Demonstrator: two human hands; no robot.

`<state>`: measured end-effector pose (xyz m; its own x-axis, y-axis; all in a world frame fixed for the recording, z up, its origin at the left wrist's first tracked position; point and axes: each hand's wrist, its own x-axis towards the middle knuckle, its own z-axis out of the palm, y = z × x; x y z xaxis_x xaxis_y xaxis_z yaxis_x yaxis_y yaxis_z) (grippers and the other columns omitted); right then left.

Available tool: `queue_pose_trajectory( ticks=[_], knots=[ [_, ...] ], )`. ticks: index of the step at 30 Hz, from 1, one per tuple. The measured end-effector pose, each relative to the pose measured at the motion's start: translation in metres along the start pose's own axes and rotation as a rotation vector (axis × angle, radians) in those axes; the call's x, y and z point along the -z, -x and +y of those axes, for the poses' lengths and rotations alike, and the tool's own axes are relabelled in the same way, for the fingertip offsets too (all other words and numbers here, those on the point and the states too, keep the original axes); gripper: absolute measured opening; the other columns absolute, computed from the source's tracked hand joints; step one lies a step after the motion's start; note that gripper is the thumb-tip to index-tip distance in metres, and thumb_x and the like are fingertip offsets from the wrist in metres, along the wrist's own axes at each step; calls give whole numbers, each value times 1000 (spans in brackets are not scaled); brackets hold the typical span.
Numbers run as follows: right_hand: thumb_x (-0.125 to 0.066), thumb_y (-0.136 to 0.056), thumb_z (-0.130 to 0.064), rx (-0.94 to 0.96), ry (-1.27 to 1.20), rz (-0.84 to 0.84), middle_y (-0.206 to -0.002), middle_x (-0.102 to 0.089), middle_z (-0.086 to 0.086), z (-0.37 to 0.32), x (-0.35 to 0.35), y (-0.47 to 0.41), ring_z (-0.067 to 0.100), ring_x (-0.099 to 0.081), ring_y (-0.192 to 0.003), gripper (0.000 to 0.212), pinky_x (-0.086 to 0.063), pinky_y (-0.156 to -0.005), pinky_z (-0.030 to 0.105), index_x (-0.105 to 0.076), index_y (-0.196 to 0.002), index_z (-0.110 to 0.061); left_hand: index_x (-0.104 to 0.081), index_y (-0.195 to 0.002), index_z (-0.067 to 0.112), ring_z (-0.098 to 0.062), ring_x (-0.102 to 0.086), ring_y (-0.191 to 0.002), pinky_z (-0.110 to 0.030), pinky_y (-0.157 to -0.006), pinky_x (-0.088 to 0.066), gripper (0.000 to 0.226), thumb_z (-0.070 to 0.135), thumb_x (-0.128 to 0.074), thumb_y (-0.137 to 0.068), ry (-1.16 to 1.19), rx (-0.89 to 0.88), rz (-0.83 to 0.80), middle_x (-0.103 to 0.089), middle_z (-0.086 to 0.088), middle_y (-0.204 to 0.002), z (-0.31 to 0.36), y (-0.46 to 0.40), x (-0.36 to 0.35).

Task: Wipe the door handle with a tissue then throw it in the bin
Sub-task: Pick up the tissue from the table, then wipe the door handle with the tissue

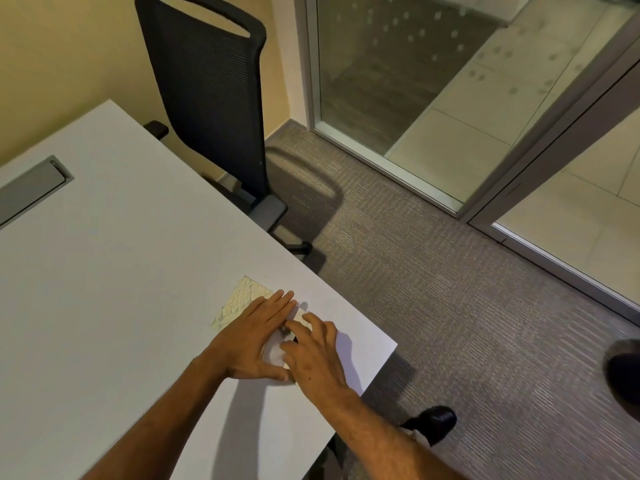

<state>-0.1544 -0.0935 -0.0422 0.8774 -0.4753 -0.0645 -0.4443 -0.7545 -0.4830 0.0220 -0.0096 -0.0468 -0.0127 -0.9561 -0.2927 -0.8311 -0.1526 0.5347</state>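
At the far left we see a grey cable flap (33,187) set flush into the white bench (121,271); the bench top runs toward its near right corner, where both our hands work. A flat pale tissue pack (242,299) with a scaly pattern lies near that corner; our left hand (254,341) rests on it palm down, fingers straight and together, pointing away from us and to the right, thumb spread toward the right hand; it is open and flat, pressing rather than gripping. Our left forearm comes in from the lower left, bare. Between the two hands a bit of white tissue (275,351) shows, crumpled and rising from the pack. Our right hand (313,355) is arched over it with fingers bent; the fingertips (294,329) curl down onto the tissue, pinching at it; how firm the hold is we cannot tell. The right forearm enters from the lower right, crossing the bench edge. Behind the bench stands a black mesh chair (207,98); to its right grey carpet (433,289) spreads to a glass door (398,81) in a pale frame; no handle can be made out. A black shoe (438,420) sits on the carpet below the right forearm.
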Motion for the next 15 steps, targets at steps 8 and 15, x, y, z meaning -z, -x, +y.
queue_pose_trajectory(
  ticks=[8,15],
  knots=[
    [-50,-96,-22,-295,-733,-33,-99,-68,-2,16,34,8,14,-62,-94,11,-54,-81,39,-61,-93,-25,-10,-165,28,-15,-3,-161,-56,-129,-10,103,85,-45,-86,115,-56,121,-7,7,-175,31,-2,17],
    [-50,-104,-16,-554,-1258,255,-84,-70,7,52,146,23,18,-73,-74,15,-60,-55,32,-57,-91,-21,-8,-164,43,-13,-20,-158,-53,-127,-22,91,76,-51,-92,167,-166,267,-18,13,-172,119,-47,79]
  ],
)
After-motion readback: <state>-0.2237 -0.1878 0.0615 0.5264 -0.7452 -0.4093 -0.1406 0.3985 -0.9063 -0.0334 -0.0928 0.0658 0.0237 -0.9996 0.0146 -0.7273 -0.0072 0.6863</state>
